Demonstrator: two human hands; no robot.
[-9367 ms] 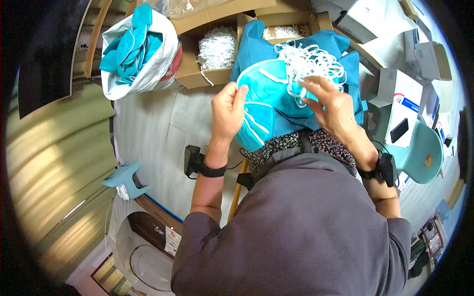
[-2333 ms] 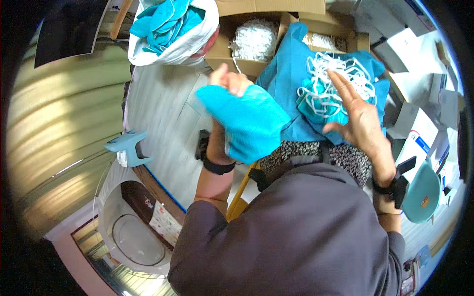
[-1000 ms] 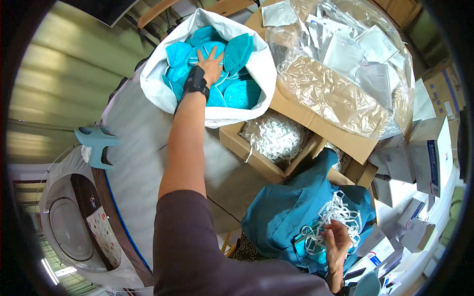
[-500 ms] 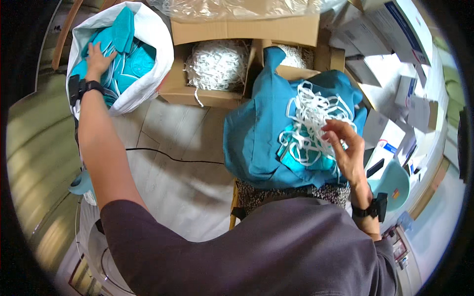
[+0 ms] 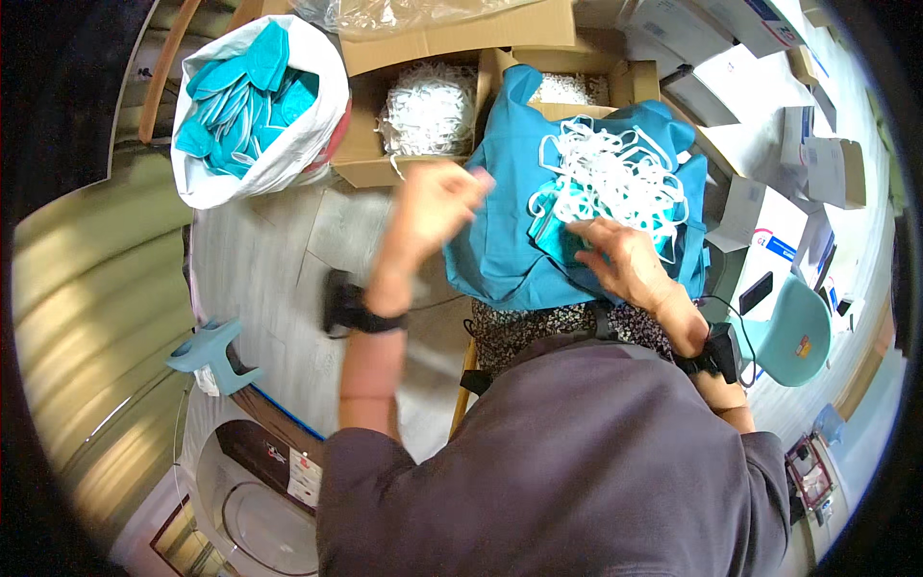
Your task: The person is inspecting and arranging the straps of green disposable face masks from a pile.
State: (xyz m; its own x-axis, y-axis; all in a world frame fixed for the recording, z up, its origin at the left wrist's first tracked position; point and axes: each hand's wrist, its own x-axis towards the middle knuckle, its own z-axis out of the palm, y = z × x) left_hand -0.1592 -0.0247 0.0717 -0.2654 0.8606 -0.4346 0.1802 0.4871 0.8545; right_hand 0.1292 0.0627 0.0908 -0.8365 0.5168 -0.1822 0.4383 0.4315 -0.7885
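My left hand (image 5: 431, 219) hangs over the gap between the white sack and my lap, its fingers smeared by motion. Whether it holds anything is unclear. My right hand (image 5: 630, 267) is open, fingers bent loosely and apart, its fingertips at the stack of teal face masks (image 5: 546, 223) on my lap. Tangled white ear loops (image 5: 625, 178) lie heaped over and beside these masks. Under them a blue cloth (image 5: 490, 226) covers my lap. At the far left, more teal face masks (image 5: 236, 115) fill a white sack (image 5: 212, 194).
Beyond my lap stands an open cardboard box (image 5: 365, 173) with a mass of white strips (image 5: 430, 108). White cartons (image 5: 769, 216), a phone (image 5: 757, 292) and a teal chair-like piece (image 5: 793, 332) are on the right. A pale blue stool (image 5: 213, 354) stands at the left.
My left hand has left the masks in the sack and swung right, toward my lap. My right hand has come down from above the loops to the mask stack. The view has shifted.
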